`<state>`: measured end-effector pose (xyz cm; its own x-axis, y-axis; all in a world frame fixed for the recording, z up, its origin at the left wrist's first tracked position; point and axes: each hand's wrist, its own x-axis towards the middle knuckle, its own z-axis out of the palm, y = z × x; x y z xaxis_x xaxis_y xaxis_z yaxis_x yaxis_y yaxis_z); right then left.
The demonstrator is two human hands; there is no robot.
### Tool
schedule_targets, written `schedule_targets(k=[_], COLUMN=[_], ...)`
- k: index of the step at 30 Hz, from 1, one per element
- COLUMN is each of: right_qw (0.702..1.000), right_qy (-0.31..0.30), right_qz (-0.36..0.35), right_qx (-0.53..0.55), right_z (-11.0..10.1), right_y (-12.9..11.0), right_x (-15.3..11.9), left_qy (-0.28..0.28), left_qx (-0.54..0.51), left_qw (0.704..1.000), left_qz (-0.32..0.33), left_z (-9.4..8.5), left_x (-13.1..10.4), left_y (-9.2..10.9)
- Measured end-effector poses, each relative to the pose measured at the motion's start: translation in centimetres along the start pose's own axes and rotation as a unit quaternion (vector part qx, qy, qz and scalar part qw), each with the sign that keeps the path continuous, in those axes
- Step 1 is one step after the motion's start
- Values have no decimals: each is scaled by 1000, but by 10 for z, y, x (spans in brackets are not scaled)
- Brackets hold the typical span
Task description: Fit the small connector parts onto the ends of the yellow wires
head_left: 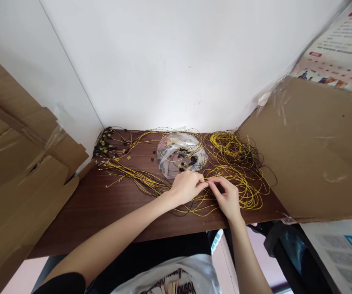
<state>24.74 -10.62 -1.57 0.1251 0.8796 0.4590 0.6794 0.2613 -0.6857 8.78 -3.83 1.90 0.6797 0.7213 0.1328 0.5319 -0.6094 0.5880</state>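
Note:
My left hand (187, 186) and my right hand (228, 198) meet near the middle of the brown table, fingertips almost touching. Both are closed in a pinch on what looks like a thin yellow wire; its end is too small to make out. Under and beside my right hand lies a loose coil of yellow and black wires (254, 196). To the left of my left hand stretches a bundle of yellow wires (141, 176) with small pale ends. Just beyond my hands sits a clear plastic bag (164, 164), with small black and yellow parts (193, 159) in it.
At the back left is a heap of small black and yellow connectors (104, 145) with wires. Another yellow wire coil (229, 145) lies back right. Cardboard panels (317, 151) flank the brown table (99, 216), and a white wall (163, 65) stands behind it.

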Motion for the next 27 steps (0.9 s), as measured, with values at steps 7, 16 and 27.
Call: schedule_targets(k=[7,16,27], right_qw=[1000,997,990], right_qy=[-16,24,103], right_qz=[-26,-56,-16], right_qx=[5,-47,-92], right_z=[-1,3,-1], right_y=[-4,0,1], right_x=[2,1,0], left_qy=[-29,-41,35], left_qx=[-253,-421,-272], left_qw=[966,904,960], left_qz=[-32,-67,-52], left_z=[-8,-31,-23], left_x=[7,-5,0], left_y=[-5,0,-14])
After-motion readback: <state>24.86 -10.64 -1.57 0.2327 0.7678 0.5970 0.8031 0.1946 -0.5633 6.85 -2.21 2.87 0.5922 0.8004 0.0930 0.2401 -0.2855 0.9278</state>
